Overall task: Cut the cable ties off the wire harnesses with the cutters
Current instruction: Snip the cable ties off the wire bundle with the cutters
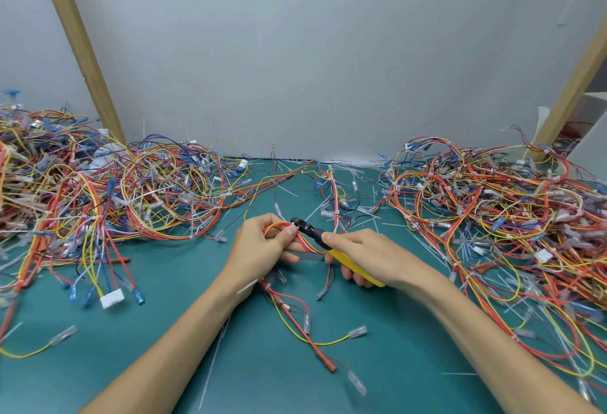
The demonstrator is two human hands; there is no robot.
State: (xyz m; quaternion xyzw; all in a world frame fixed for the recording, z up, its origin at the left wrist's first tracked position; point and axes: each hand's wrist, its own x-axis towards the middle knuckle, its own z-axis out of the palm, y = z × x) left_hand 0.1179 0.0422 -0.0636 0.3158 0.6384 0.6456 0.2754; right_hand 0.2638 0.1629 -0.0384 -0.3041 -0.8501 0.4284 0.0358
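Flanking the work area, two tangled heaps of wire harnesses lie on the green surface: the left pile and the right pile, both reaching back to the grey wall. A slanted wooden post rises behind the left pile and a second post behind the right. White offcuts lie scattered between the piles, thickest toward the right one. At centre, the left hand holds a looped harness of red, orange and yellow wires, its grip closed round the bundle and the thumb pressing on top, just beside a white cable tie. Loose ends of this harness trail toward the viewer, ending in clear-sleeved terminals. The right hand has its grip closed round the yellow handles of the cutters, index finger laid along the top. Wires of the harness cross the handles and partly hide them. The black cutter head touches the cable tie; blade closure cannot be told.
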